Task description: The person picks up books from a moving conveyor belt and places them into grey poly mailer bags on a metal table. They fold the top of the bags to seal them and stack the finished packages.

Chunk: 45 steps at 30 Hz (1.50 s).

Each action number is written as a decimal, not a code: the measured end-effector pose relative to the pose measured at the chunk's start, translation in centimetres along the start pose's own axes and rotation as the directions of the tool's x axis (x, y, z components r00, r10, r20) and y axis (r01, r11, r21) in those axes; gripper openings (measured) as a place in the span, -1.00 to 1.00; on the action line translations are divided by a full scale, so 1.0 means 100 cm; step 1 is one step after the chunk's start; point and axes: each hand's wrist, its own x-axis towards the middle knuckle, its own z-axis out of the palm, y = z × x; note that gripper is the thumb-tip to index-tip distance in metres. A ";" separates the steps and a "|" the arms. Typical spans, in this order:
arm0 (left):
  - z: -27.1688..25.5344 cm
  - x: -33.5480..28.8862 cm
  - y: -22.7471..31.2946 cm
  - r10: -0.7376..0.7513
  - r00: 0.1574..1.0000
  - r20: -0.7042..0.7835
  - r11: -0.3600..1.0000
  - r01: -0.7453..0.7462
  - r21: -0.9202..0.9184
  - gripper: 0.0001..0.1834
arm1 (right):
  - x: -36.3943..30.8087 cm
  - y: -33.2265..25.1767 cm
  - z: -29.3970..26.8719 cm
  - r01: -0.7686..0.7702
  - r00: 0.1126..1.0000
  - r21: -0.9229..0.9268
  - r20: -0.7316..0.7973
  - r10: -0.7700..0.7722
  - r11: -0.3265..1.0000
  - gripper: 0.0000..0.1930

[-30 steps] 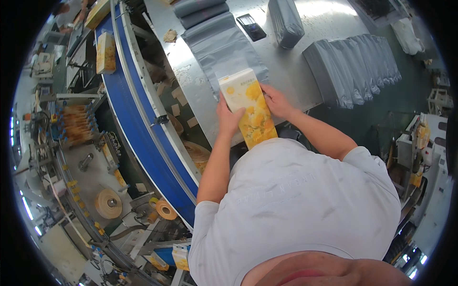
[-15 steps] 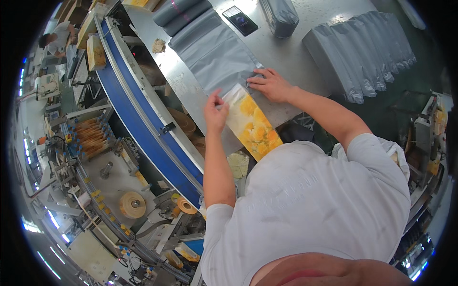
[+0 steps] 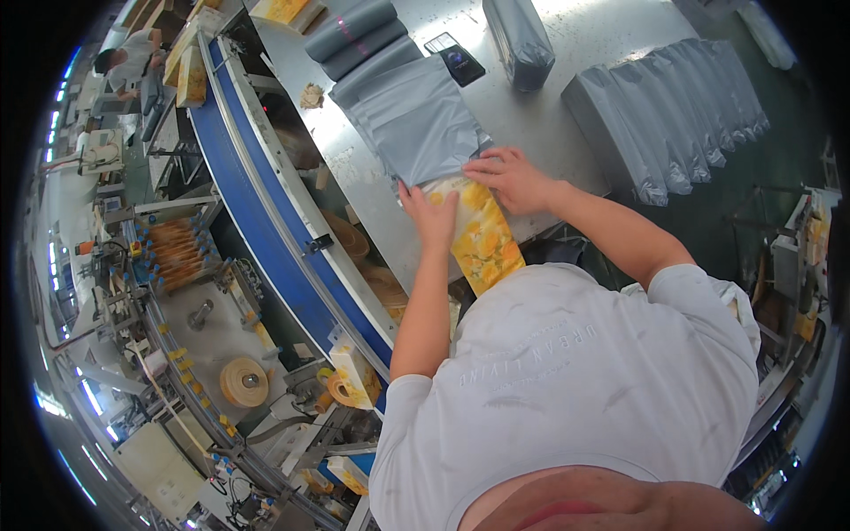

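A grey plastic bag [image 3: 421, 124] lies flat on the metal table, its mouth toward me. The far end of a soft package with a yellow floral print [image 3: 485, 234] is at this mouth, partly covered by the bag's edge; its near end reaches my shirt. My left hand [image 3: 431, 215] is at the left corner of the mouth, fingers on the bag's edge and thumb toward the package. At the right corner, my right hand [image 3: 515, 180] has its fingers bent over the bag's edge and the package. Its fingertips are partly hidden.
Rolled grey bags [image 3: 363, 40] and a phone [image 3: 460, 65] lie at the back of the table [image 3: 567, 124]. A filled grey bag [image 3: 522, 53] stands beyond, with a row of several more [image 3: 664, 115] at right. Along the left runs a blue conveyor [image 3: 257, 195] carrying floral packages [image 3: 354, 372].
My left hand has moved from beside the package onto the bag's mouth. The bag's edge now overlaps the package's far end. Another floral package has appeared on the near conveyor.
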 end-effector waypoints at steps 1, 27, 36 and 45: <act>0.003 -0.007 -0.014 0.046 0.999 0.021 0.998 -0.047 0.038 0.00 | -0.001 0.005 0.004 -0.009 0.999 0.082 -0.042 0.013 0.997 -0.37; -0.050 -0.065 -0.063 -0.028 0.955 0.295 0.999 0.035 -0.020 -0.72 | -0.066 0.002 0.059 -0.613 0.788 0.383 0.241 0.566 0.691 -0.80; -0.051 -0.048 -0.059 -0.087 0.968 0.236 0.968 0.026 0.248 -0.73 | 0.013 -0.078 0.030 -0.151 0.899 0.218 0.436 0.042 0.964 -0.60; -0.046 -0.071 -0.096 -0.155 0.983 0.101 0.959 0.174 -0.225 -0.82 | 0.033 -0.097 0.084 -0.175 0.976 0.214 0.168 0.140 0.961 -0.61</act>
